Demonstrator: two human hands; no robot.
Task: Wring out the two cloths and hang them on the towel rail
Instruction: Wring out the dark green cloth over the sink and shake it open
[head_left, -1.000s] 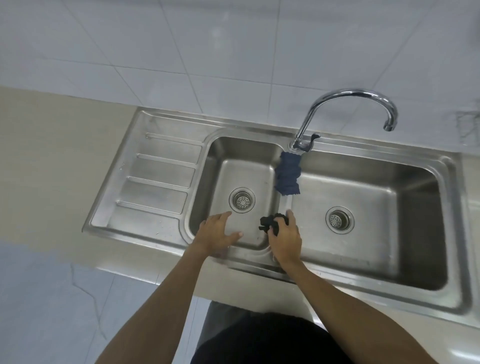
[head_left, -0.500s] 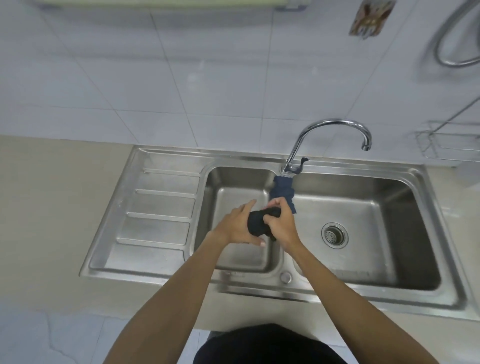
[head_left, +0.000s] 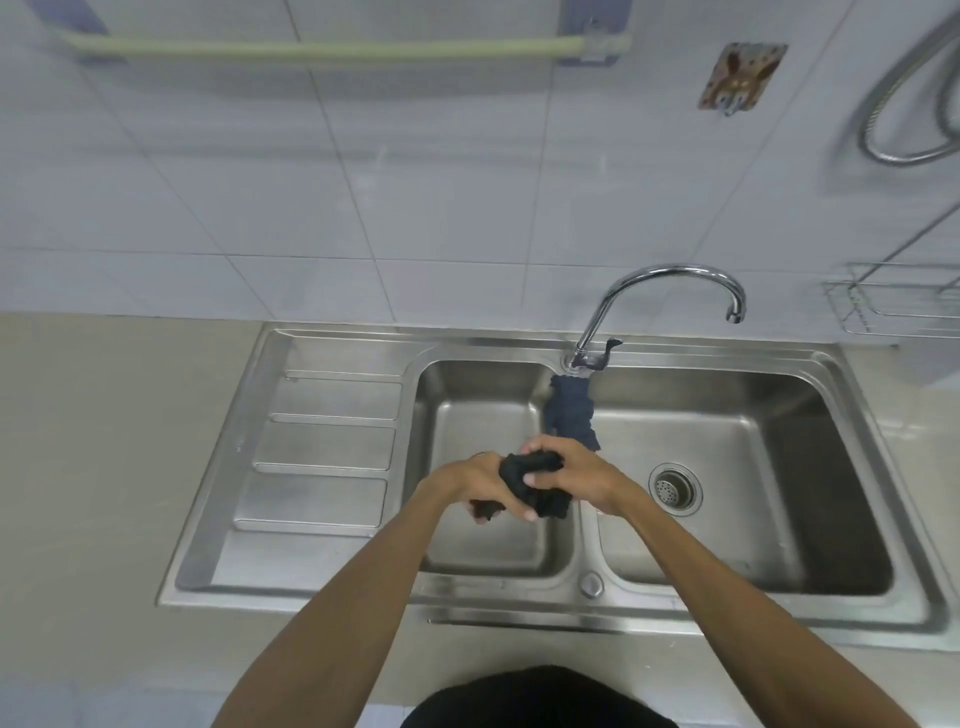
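Both hands, left (head_left: 475, 480) and right (head_left: 576, 475), clench the black cloth (head_left: 535, 483) over the sink (head_left: 332, 447); the blue cloth (head_left: 570, 410) drapes the divider, the rail (head_left: 322, 49) on the tiled wall.

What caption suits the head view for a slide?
Both hands, left and right, wring a black cloth over the sink; a blue cloth waits.

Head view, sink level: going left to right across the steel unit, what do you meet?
Ribbed drainboard → left hand → black cloth held by both hands → right hand → right basin drain strainer.
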